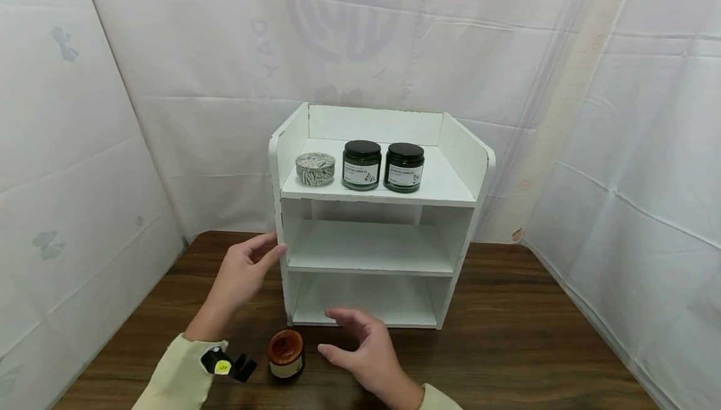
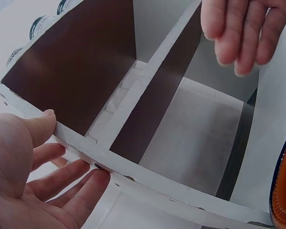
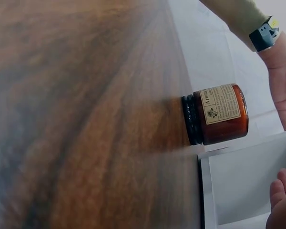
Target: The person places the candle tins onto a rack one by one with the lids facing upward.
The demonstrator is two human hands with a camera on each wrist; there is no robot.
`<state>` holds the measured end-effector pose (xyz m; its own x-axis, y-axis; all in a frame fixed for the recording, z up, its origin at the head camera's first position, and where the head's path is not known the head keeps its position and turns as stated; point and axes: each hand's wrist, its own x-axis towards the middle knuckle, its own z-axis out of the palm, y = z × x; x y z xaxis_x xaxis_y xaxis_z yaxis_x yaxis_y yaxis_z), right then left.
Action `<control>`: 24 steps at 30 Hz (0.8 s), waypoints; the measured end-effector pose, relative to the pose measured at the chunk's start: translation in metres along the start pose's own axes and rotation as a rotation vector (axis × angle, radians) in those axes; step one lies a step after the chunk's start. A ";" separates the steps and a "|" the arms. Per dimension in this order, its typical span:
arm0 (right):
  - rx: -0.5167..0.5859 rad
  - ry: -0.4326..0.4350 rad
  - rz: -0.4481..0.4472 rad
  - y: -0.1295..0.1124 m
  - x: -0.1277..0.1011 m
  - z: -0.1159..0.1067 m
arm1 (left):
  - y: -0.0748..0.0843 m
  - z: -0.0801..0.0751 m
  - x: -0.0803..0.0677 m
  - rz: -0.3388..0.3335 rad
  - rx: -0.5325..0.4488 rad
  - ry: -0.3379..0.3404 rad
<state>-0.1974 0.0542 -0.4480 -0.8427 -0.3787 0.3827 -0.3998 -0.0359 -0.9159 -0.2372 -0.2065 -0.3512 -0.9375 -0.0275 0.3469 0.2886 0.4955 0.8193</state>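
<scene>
My left hand [image 1: 239,278] is at the left side of a white three-tier shelf [image 1: 368,260]. In the left wrist view its thumb rests on the panel's front edge, with the fingers extended along the outer face. My right hand [image 1: 366,357] hovers before the bottom tier, thumb and fingers spread apart, holding nothing. Between the two hands an amber glass candle jar [image 1: 286,355] stands upside down on the table. The right wrist view shows its black lid [image 3: 191,120] against the wood and a cream label [image 3: 220,104] reading "Aroma".
On the top tier stand a round patterned tin [image 1: 315,169] and two dark green candle jars [image 1: 362,166] with black lids and white labels. The shelf is on a dark wooden table [image 1: 518,322]. White cloth walls [image 1: 197,84] surround it at the back and sides.
</scene>
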 end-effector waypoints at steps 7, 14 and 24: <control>0.016 -0.050 0.035 0.003 0.000 0.004 | -0.001 0.001 -0.001 0.010 -0.014 0.001; 0.029 -0.108 0.072 0.007 0.001 0.007 | -0.002 0.001 0.000 0.030 -0.017 0.002; 0.020 -0.160 0.111 0.011 0.005 0.015 | -0.001 0.001 -0.001 0.034 -0.023 0.000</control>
<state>-0.2001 0.0379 -0.4578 -0.8125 -0.5237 0.2561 -0.2987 -0.0034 -0.9543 -0.2370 -0.2060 -0.3530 -0.9269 -0.0107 0.3751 0.3251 0.4764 0.8169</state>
